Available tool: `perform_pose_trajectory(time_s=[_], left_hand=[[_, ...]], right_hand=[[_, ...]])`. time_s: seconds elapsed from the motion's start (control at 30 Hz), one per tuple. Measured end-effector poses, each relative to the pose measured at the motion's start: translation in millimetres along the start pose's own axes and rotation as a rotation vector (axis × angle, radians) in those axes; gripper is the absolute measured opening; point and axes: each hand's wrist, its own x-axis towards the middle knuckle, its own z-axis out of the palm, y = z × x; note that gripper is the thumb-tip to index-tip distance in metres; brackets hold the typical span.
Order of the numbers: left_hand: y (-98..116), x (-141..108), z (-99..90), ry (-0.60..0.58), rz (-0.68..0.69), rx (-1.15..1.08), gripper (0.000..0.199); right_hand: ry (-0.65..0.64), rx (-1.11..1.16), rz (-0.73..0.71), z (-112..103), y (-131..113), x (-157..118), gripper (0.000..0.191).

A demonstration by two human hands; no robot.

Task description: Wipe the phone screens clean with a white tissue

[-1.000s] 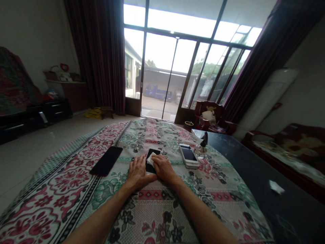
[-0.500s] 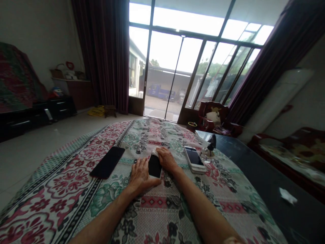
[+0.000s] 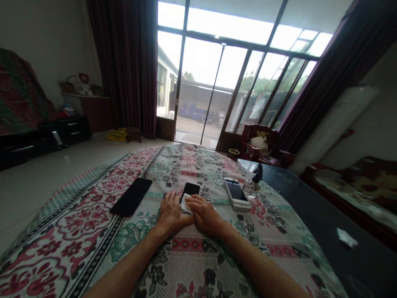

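A white-framed smartphone lies face up on the patterned tablecloth, its dark screen partly covered. My left hand rests along the phone's left side and near edge, fingers extended. A white tissue is pressed onto the lower screen under the fingers of my right hand. To the left lies a large dark smartphone. On the right is a stack of white smartphones, the top one with its screen up.
A small dark figurine stands beyond the stack. Right of the cloth, a dark glossy tabletop holds a crumpled tissue. Farther off are a wooden chair, a glass door and a yellow bag.
My right hand has slid the tissue from the phone's top edge down to its lower part, uncovering the upper screen. My left hand stays beside the phone.
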Motion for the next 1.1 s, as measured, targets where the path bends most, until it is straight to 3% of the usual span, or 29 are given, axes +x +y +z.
perform_pose_trajectory(time_s=[0.3, 0.47, 0.67, 0.97, 1.1], left_hand=[[0.8, -1.3, -0.7, 0.067, 0.041, -0.032, 0.094], [-9.1, 2.5, -4.1, 0.05, 0.106, -0.028, 0.089], [-28.1, 10.5, -7.6, 0.039, 0.274, -0.038, 0.072], [-27.0, 10.2, -14.2, 0.074, 0.311, -0.044, 0.067], [-26.0, 10.7, -15.0, 0.067, 0.297, -0.036, 0.069]], right_hand=[[0.047, -0.116, 0.15, 6.1, 52.6, 47.7, 0.03], [0.133, -0.12, 0.208, 14.0, 67.8, 52.5, 0.035], [0.085, -0.125, 0.199, 13.4, 52.2, 41.0, 0.033], [0.009, -0.097, 0.118, 8.3, 6.9, 3.9, 0.032], [0.017, -0.087, 0.121, 10.1, 3.0, -1.7, 0.037]])
